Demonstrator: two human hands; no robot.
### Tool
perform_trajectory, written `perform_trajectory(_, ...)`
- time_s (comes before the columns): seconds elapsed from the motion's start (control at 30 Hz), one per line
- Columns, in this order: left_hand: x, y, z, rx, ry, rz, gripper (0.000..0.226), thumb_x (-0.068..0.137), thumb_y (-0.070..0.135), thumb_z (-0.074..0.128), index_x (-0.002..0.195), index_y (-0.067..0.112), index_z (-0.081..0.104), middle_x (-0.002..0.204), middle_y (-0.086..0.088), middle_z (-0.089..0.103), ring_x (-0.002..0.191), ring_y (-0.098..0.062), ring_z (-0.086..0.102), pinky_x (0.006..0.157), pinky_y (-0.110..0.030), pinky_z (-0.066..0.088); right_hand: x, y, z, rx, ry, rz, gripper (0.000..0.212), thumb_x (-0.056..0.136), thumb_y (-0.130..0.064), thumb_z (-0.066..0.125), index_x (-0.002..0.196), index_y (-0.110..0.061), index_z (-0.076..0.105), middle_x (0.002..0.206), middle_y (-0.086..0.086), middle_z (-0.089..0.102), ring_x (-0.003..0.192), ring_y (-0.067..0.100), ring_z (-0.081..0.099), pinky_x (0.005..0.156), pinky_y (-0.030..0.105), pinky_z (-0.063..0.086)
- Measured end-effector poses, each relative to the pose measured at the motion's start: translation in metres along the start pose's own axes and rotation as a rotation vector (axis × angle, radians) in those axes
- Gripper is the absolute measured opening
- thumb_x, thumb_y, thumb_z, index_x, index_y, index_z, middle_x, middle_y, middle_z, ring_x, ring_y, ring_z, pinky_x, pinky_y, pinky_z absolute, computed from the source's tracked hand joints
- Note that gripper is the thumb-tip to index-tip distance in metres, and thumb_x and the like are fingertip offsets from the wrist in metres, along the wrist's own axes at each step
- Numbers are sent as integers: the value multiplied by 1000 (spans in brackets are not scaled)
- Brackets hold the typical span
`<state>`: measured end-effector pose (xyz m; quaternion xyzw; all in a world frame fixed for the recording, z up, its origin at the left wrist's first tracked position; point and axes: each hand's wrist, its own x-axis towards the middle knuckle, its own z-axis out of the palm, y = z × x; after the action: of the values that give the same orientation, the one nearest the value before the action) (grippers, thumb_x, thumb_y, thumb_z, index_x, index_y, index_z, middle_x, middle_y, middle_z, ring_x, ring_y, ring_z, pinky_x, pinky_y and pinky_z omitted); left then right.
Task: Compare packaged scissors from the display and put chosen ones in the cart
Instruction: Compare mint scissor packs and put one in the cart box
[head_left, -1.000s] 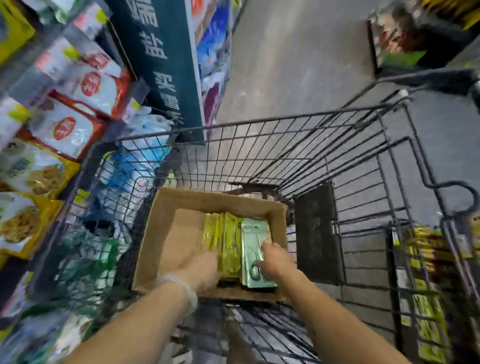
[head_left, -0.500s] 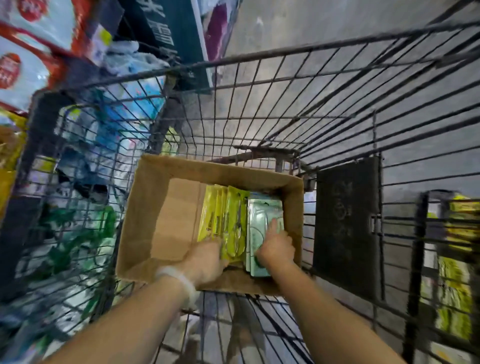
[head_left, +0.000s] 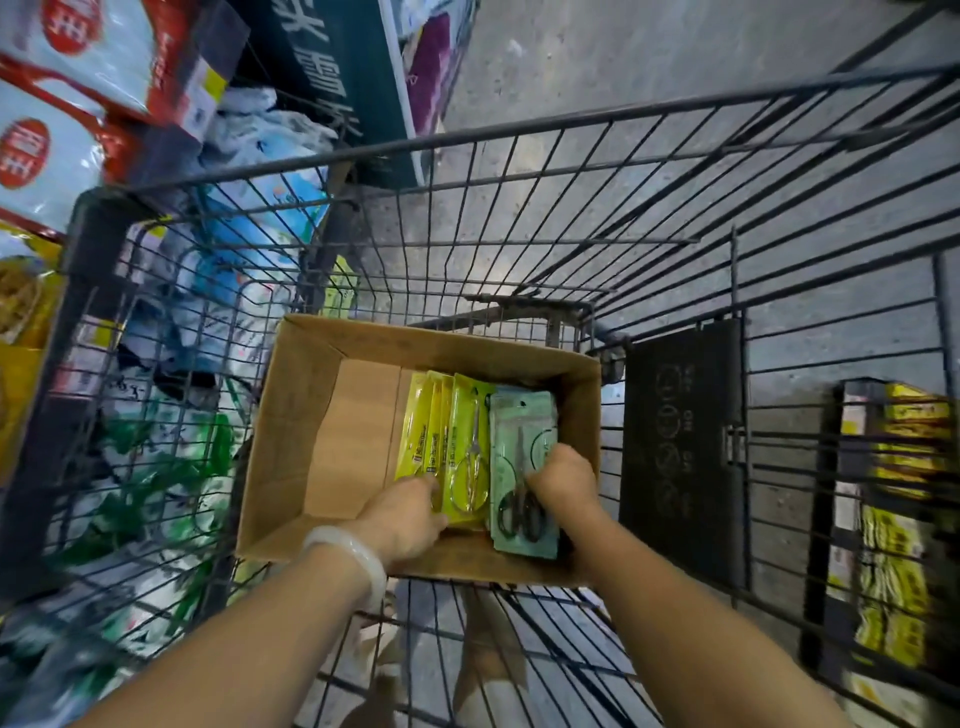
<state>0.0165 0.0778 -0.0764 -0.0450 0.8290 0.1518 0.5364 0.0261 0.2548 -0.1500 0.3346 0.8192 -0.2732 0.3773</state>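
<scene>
Scissor packs (head_left: 470, 447) in box (head_left: 291, 415) inside cart (head_left: 519, 124).

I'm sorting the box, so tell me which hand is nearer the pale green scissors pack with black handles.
Right. The right hand rests on the pale green scissors pack itself, along its right edge. The left hand is further left, at the yellow-green packs.

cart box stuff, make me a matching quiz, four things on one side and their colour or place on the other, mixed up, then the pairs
Things
1. cardboard box
2. yellow packs
3. green pack
4. bracelet

Descriptions
A. holds black-handled scissors, under the right hand
B. white, on the left wrist
C. brown, sitting inside the wire cart
D. stacked left of the green pack, by the left hand

Pairs: 1-C, 2-D, 3-A, 4-B
</scene>
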Motion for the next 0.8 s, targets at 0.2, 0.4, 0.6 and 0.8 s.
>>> perform_trajectory(0.2, 2, 12, -13, -327, 1, -12, 54, 89, 30, 62, 136, 12, 42, 139, -8, 50, 124, -25, 51, 104, -38, 43, -32, -9, -32, 614, -324, -57, 24, 85, -17, 65, 107, -8, 61, 108, 10, 68, 94, 23, 67, 81, 38, 57)
perform_trajectory(0.4, 17, 9, -17, -784, 37, -104, 33, 91, 11, 57, 123, 11, 53, 119, -10, 63, 109, -30, 60, 97, -48, 48, -27, -33, -7, 687, -237, -55, 39, 90, -38, 57, 102, -2, 63, 104, 19, 68, 98, 33, 65, 90, 48, 53)
perform_trajectory(0.6, 40, -27, -5, -780, 142, -193, 31, 91, 11, 55, 122, 11, 49, 119, -6, 61, 106, -28, 58, 95, -40, 48, 7, 5, 19, 78, 65, 55, 45, 86, -30, 62, 120, -6, 48, 122, 13, 55, 110, 32, 56, 91, 45, 49)
perform_trajectory(0.8, 51, -46, 1, -851, 120, -260, 44, 92, 17, 56, 134, 13, 43, 131, -10, 56, 118, -32, 53, 103, -49, 42, 28, -4, 44, -159, 76, 138, 85, 80, -25, 71, 143, -2, 18, 139, 18, 37, 125, 32, 42, 101, 38, 41)
